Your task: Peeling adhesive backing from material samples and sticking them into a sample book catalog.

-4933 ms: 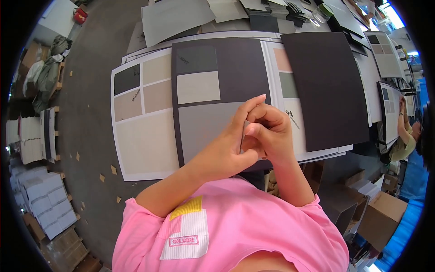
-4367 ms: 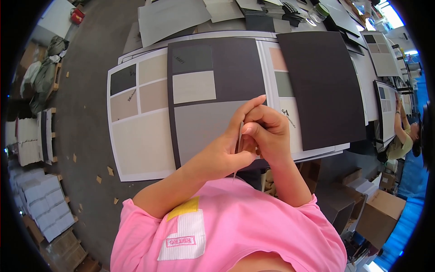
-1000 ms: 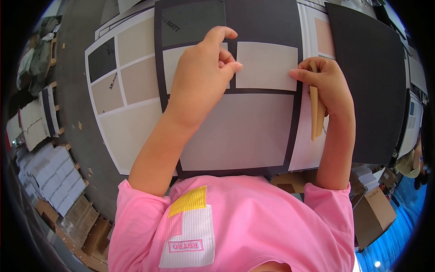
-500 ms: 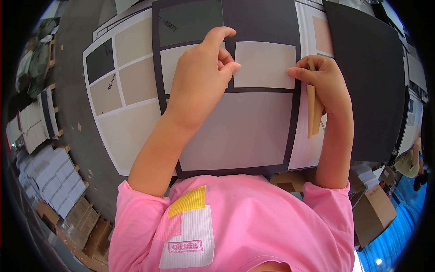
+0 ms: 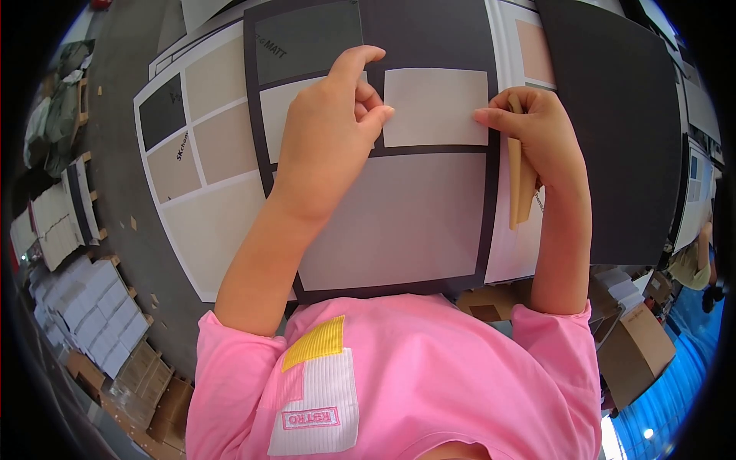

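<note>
Before me lies a black sample board (image 5: 425, 34) with swatches in several sizes. On it a small pale grey rectangular swatch (image 5: 435, 107) sits between my hands. My left hand (image 5: 318, 146) is over the board, its index finger crooked outward and its thumb apart, the thumb tip at the swatch's left edge. Nothing shows in that hand. With thumb and finger, my right hand (image 5: 540, 130) touches the swatch's right edge. A narrow tan strip-like tool (image 5: 515, 188) hangs down from its grip. Another pale swatch (image 5: 276, 115) is partly covered by my left hand.
A white board with beige swatches (image 5: 222, 146) lies to the left, a plain black board (image 5: 613, 146) to the right. Stacks of white sheets (image 5: 92, 307) stand on pallets at the far left. An open cardboard box (image 5: 632, 353) is at the lower right.
The whole view has shifted slightly, so the boards and both hands sit a little further left. The hands keep their places against the pale swatch.
</note>
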`<action>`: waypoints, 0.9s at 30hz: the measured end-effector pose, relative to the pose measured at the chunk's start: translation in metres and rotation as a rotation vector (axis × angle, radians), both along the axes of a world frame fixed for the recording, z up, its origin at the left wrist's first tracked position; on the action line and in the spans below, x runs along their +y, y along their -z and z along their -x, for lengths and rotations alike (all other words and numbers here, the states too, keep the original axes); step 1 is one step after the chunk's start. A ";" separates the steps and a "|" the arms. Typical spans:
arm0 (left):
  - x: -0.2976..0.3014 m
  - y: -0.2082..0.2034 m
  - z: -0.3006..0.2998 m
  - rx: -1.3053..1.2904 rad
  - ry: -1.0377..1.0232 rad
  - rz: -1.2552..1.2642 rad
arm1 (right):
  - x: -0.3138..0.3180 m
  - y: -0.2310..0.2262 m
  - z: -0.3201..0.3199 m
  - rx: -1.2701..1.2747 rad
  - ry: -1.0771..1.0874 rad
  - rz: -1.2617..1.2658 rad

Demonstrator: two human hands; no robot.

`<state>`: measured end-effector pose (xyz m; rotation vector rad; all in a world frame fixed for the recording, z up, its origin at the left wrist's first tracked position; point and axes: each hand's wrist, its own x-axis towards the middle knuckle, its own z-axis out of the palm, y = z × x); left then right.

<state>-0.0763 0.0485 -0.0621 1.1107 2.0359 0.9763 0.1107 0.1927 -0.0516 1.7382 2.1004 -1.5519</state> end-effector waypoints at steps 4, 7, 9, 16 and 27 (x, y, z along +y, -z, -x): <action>0.000 -0.001 -0.001 -0.004 0.002 0.001 | -0.001 -0.002 0.001 0.000 0.005 -0.004; 0.001 -0.001 -0.002 -0.012 0.001 -0.009 | -0.002 -0.003 0.001 -0.018 -0.008 -0.031; 0.001 -0.001 -0.002 0.000 -0.003 -0.008 | -0.002 0.002 -0.001 0.014 -0.005 -0.079; 0.001 -0.004 -0.004 0.000 -0.008 0.003 | -0.005 -0.007 0.003 -0.021 0.000 -0.057; 0.000 -0.003 -0.004 0.025 -0.001 0.021 | -0.012 -0.007 0.005 -0.047 0.014 -0.091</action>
